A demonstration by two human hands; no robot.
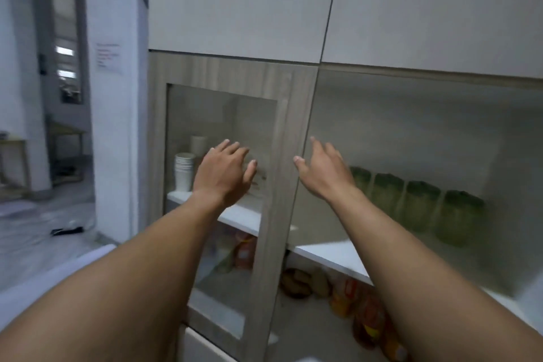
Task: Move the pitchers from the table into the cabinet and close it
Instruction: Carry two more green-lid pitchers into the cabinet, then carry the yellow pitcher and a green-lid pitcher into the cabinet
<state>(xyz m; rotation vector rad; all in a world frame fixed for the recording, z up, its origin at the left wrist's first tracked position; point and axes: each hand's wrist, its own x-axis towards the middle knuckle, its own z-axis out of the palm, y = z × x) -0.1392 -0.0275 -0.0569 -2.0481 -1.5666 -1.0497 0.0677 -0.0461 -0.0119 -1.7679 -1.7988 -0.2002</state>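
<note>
A wood-framed glass cabinet door (282,185) stands in front of me on the left. My left hand (224,173) is open, fingers spread, against or just before its glass pane. My right hand (324,169) is open at the door's right edge, thumb near the frame. The right half of the cabinet (411,132) looks open. Several green-lidded pitchers (420,206) stand in a row on its upper white shelf (329,256). Neither hand holds anything. The table is out of view.
Stacked white paper cups (183,170) sit behind the glass on the upper shelf. Orange and yellow food packets (364,311) lie on the lower shelf. White upper cabinet doors (235,3) hang above. A doorway and corridor (58,97) open to the left.
</note>
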